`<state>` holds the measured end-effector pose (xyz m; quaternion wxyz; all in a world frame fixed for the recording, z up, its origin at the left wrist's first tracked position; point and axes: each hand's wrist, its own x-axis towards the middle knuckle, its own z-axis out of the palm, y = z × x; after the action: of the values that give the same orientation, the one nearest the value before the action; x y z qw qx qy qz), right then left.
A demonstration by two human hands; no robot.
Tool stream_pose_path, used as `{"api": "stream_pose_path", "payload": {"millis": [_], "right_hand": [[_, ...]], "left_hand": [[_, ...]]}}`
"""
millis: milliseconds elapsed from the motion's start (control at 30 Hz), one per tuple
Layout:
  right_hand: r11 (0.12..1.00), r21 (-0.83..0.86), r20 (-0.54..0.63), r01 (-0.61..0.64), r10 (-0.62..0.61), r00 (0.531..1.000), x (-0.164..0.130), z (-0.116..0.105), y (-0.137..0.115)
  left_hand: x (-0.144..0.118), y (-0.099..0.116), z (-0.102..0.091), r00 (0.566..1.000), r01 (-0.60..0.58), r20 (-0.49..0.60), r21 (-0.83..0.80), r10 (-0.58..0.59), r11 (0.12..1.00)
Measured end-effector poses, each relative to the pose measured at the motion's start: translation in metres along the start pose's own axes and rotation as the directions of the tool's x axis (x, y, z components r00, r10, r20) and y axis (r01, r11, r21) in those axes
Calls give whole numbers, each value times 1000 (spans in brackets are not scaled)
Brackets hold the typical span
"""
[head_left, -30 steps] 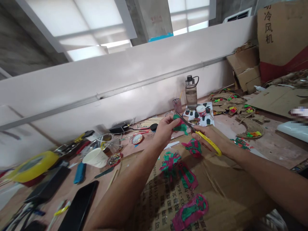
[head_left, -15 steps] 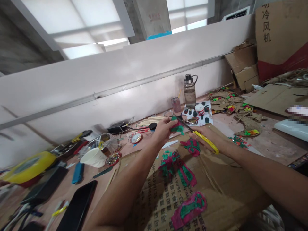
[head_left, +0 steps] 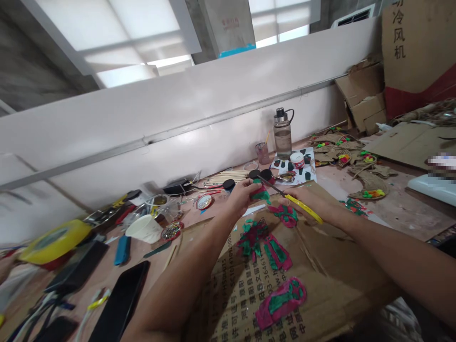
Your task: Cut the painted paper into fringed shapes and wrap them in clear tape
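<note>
Pinched in the fingers of my left hand (head_left: 242,195) is a small painted green piece (head_left: 262,194), thin like paper or film. My right hand (head_left: 311,197) grips yellow-handled scissors (head_left: 303,208), whose dark blades point left and lie close to the green piece. I cannot tell whether the blades touch it. Below my hands, pink-and-green painted cut pieces (head_left: 281,304) lie on a flat cardboard sheet (head_left: 331,275). Another pink-and-green piece (head_left: 290,217) rests just under the scissors. A heap of green and pink scraps (head_left: 252,237) is left of it.
Behind my hands stand a water bottle (head_left: 283,137), a white paint jar (head_left: 297,160) and black-lidded jars (head_left: 266,176). Left are a paper cup (head_left: 144,229), a bead dish (head_left: 172,231), a phone (head_left: 121,301) and a yellow tape roll (head_left: 55,241). Woven rope pieces (head_left: 368,183) lie right.
The view has shifted slightly, so the table things sit a little further right. The green piece hangs at a different angle in my left hand. Both hands keep their hold.
</note>
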<state>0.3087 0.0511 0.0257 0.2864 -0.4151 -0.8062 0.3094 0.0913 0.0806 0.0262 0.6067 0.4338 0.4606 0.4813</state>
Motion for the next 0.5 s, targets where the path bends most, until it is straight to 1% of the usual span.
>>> {"api": "stream_pose_path", "payload": {"millis": [67, 133, 267, 367, 500], "right_hand": [[999, -28, -1, -43, 43, 999, 1, -2, 3], [992, -87, -32, -88, 85, 996, 0, -5, 4], [977, -169, -94, -128, 114, 989, -3, -9, 0], [985, -122, -157, -119, 99, 982, -6, -10, -1], [996, -36, -117, -85, 80, 990, -5, -6, 4]], "left_hand": [[1, -2, -3, 999, -10, -48, -32, 8, 999], [3, -4, -7, 994, -36, -101, -65, 29, 997], [5, -8, -13, 982, -114, -165, -153, 89, 982], [3, -10, -11, 979, -143, -172, -205, 108, 968], [-3, -9, -5, 983, -133, -155, -223, 99, 966]]}}
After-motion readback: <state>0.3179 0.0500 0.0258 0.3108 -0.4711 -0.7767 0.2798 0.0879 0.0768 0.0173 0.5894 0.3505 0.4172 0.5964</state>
